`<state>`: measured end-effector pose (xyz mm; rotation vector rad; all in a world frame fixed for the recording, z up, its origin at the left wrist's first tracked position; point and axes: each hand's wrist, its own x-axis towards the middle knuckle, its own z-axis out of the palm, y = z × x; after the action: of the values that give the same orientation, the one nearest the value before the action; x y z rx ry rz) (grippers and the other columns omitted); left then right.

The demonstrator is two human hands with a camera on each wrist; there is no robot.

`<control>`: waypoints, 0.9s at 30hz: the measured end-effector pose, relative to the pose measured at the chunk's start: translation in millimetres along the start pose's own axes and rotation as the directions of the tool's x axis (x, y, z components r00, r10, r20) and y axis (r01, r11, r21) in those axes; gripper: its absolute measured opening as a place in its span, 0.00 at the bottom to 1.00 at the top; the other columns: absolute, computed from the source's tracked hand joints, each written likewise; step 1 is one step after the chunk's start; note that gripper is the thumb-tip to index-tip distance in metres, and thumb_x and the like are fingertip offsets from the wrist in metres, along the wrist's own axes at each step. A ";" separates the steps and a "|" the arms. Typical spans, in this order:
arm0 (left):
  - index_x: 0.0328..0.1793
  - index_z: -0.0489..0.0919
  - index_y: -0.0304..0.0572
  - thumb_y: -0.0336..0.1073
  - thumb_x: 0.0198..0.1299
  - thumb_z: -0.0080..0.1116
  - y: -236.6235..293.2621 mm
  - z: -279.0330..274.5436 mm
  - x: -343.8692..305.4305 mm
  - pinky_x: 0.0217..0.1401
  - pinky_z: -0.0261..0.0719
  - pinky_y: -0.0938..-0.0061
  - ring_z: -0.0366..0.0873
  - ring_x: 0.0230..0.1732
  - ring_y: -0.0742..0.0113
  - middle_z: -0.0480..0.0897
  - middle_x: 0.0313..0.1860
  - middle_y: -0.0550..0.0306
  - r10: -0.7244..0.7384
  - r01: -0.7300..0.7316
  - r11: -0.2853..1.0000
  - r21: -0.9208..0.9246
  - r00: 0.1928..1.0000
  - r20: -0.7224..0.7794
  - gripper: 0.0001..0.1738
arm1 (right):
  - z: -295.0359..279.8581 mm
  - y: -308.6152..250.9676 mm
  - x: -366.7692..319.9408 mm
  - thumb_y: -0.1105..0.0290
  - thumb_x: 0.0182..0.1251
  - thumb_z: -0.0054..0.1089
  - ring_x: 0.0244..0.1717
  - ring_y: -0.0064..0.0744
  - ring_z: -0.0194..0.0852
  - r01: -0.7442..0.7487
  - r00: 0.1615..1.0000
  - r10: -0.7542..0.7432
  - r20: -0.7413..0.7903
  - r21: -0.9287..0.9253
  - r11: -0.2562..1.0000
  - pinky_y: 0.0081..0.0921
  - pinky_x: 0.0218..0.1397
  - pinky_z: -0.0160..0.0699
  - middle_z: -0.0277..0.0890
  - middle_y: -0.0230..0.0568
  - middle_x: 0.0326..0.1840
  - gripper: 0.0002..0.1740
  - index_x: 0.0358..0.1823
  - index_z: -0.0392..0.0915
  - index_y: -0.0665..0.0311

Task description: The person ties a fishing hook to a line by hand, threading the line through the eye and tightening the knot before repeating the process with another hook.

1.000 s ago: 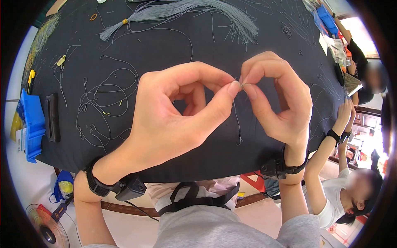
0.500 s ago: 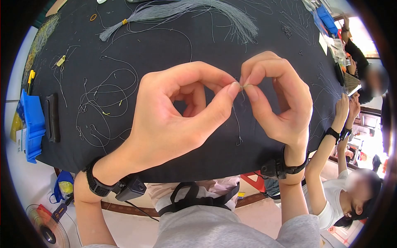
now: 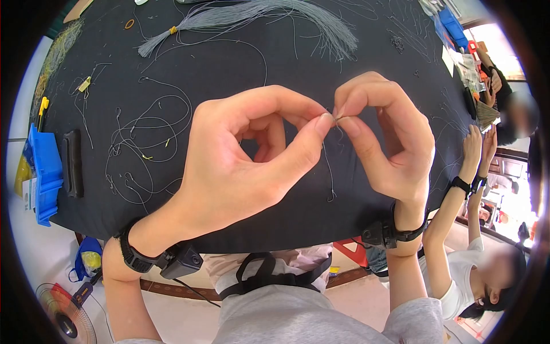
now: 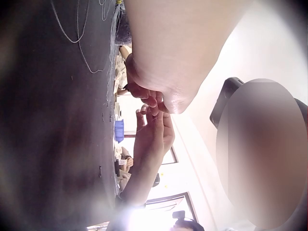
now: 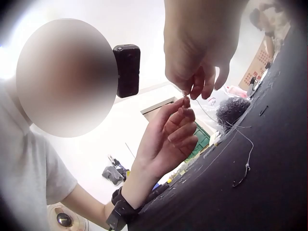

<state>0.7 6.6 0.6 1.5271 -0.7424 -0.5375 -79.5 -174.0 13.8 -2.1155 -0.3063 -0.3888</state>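
In the head view my left hand (image 3: 217, 152) pinches a thin grey fishing line between thumb and forefinger. Right beside it, my right hand (image 3: 411, 150) pinches the same spot of line, the two sets of fingertips nearly meeting. A short curled end of line shows under the right thumb. From the left fingertips the fishing line (image 3: 326, 157) hangs down to a small fish hook (image 3: 331, 196). The right wrist view shows this fish hook (image 5: 240, 180) dangling in front of the dark tabletop. Whatever lies right between the fingertips is mostly hidden.
Hooked lines (image 3: 152, 123) lie in loose loops at left. A tied bundle of grey line (image 3: 258, 14) spreads across the back. On the left edge are a blue tray (image 3: 46, 172) and a dark bar (image 3: 73, 163). Another person's hands (image 3: 472, 152) work at right.
A short line end has come into view below the right fingertips, and the right thumb has shifted slightly. My left hand stays put. The neighbouring person's hands have moved a little up the frame.
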 end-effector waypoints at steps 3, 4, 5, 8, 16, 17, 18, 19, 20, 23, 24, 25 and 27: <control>0.41 0.81 0.33 0.28 0.60 0.60 0.4 0.2 -0.2 0.32 0.75 0.87 0.80 0.30 0.79 0.82 0.30 0.61 -0.006 0.006 1.000 -0.001 1.000 0.000 0.06 | 0.1 -0.5 -0.1 0.88 0.57 0.53 0.38 0.30 0.70 -0.003 1.000 0.003 0.000 -0.004 1.000 0.24 0.44 0.69 0.72 0.43 0.35 0.10 0.39 0.70 0.71; 0.41 0.81 0.33 0.28 0.60 0.60 0.6 0.2 -0.3 0.32 0.75 0.87 0.80 0.30 0.79 0.82 0.30 0.61 -0.011 0.011 1.000 -0.002 1.000 0.001 0.06 | 0.4 -0.3 -0.2 0.88 0.56 0.53 0.38 0.30 0.69 -0.003 1.000 0.003 -0.003 -0.006 1.000 0.24 0.45 0.68 0.72 0.43 0.35 0.10 0.39 0.70 0.71; 0.41 0.81 0.33 0.28 0.60 0.60 0.4 0.2 -0.2 0.32 0.75 0.87 0.80 0.30 0.79 0.82 0.30 0.61 -0.009 0.009 1.000 -0.004 1.000 0.001 0.06 | 0.7 -0.2 -0.2 0.88 0.56 0.52 0.38 0.30 0.69 -0.004 1.000 0.004 -0.005 -0.008 1.000 0.24 0.45 0.68 0.72 0.43 0.35 0.10 0.39 0.70 0.71; 0.41 0.81 0.33 0.28 0.60 0.60 -0.4 0.6 -0.3 0.32 0.75 0.87 0.80 0.30 0.79 0.82 0.30 0.61 -0.007 0.007 1.000 -0.012 1.000 0.000 0.06 | 1.4 -1.2 -0.1 0.88 0.56 0.51 0.38 0.30 0.69 -0.018 1.000 0.018 -0.006 -0.007 1.000 0.24 0.45 0.68 0.72 0.43 0.35 0.10 0.39 0.69 0.71; 0.42 0.79 0.32 0.25 0.59 0.58 -1.9 0.5 1.0 0.31 0.73 0.88 0.77 0.28 0.81 0.82 0.34 0.59 0.063 -0.063 0.997 0.034 0.998 0.001 0.06 | 1.1 -3.7 -1.1 0.87 0.57 0.50 0.38 0.28 0.67 -0.090 0.996 0.090 0.001 0.070 0.993 0.23 0.45 0.67 0.71 0.43 0.35 0.09 0.39 0.68 0.70; 0.42 0.78 0.33 0.24 0.58 0.57 -1.0 -0.1 1.3 0.29 0.72 0.88 0.76 0.26 0.82 0.81 0.35 0.59 0.103 -0.102 0.993 0.058 0.995 -0.004 0.06 | 1.0 -4.8 -1.4 0.87 0.58 0.50 0.38 0.28 0.67 -0.117 0.993 0.117 0.004 0.094 0.989 0.23 0.45 0.67 0.71 0.43 0.35 0.09 0.39 0.68 0.70; 0.43 0.77 0.33 0.22 0.57 0.57 0.7 -1.0 1.8 0.28 0.70 0.89 0.74 0.25 0.83 0.81 0.36 0.59 0.142 -0.141 0.987 0.082 0.990 -0.008 0.07 | 1.1 -5.4 -1.6 0.86 0.59 0.49 0.38 0.28 0.66 -0.133 0.991 0.134 0.002 0.136 0.982 0.23 0.45 0.67 0.70 0.43 0.36 0.08 0.39 0.68 0.71; 0.44 0.76 0.33 0.21 0.57 0.56 1.6 -1.7 2.3 0.26 0.69 0.89 0.73 0.23 0.84 0.80 0.38 0.59 0.181 -0.179 0.978 0.106 0.983 -0.011 0.09 | 1.2 -5.9 -1.8 0.85 0.59 0.49 0.38 0.27 0.66 -0.149 0.988 0.151 0.000 0.178 0.973 0.23 0.45 0.66 0.70 0.43 0.36 0.07 0.39 0.68 0.71; 0.44 0.75 0.34 0.20 0.55 0.57 1.2 -2.6 3.2 0.25 0.68 0.89 0.71 0.22 0.85 0.79 0.38 0.58 0.215 -0.216 0.970 0.114 0.976 0.023 0.10 | 1.2 -6.5 -2.0 0.84 0.60 0.48 0.38 0.27 0.65 -0.164 0.986 0.168 -0.001 0.219 0.962 0.23 0.45 0.66 0.70 0.43 0.37 0.06 0.39 0.68 0.71; 0.45 0.74 0.35 0.17 0.51 0.59 0.1 -3.9 5.8 0.23 0.65 0.90 0.69 0.20 0.85 0.78 0.40 0.56 0.318 -0.329 0.936 0.125 0.942 0.105 0.14 | -0.7 -10.1 -1.9 0.82 0.61 0.49 0.39 0.27 0.65 -0.221 0.975 0.220 0.042 0.330 0.918 0.23 0.45 0.66 0.69 0.44 0.38 0.05 0.39 0.67 0.72; 0.45 0.74 0.35 0.17 0.50 0.60 0.0 -3.1 6.2 0.22 0.65 0.90 0.69 0.20 0.85 0.77 0.41 0.55 0.356 -0.369 0.921 0.124 0.927 0.117 0.15 | -1.4 -11.2 -1.9 0.82 0.61 0.49 0.39 0.27 0.65 -0.240 0.970 0.236 0.056 0.355 0.903 0.22 0.45 0.66 0.69 0.44 0.38 0.05 0.39 0.67 0.72; 0.45 0.74 0.35 0.16 0.49 0.61 -0.3 -2.5 6.5 0.22 0.65 0.90 0.70 0.20 0.84 0.77 0.41 0.54 0.393 -0.408 0.905 0.122 0.910 0.130 0.17 | -2.2 -12.2 -2.1 0.81 0.61 0.49 0.39 0.26 0.65 -0.259 0.965 0.251 0.070 0.380 0.888 0.22 0.45 0.66 0.69 0.44 0.38 0.05 0.39 0.67 0.73; 0.45 0.74 0.35 0.17 0.48 0.63 -2.0 -3.5 7.9 0.22 0.66 0.89 0.71 0.21 0.83 0.77 0.42 0.51 0.437 -0.458 0.875 0.155 0.887 0.150 0.17 | -2.9 -13.5 -2.7 0.81 0.61 0.50 0.39 0.26 0.65 -0.282 0.959 0.270 0.088 0.417 0.864 0.22 0.45 0.66 0.69 0.44 0.39 0.06 0.39 0.67 0.73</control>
<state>8.9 3.3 -0.3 1.4362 -1.2239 -0.2047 -87.3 -169.4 24.6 -1.6991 -0.0863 -0.1079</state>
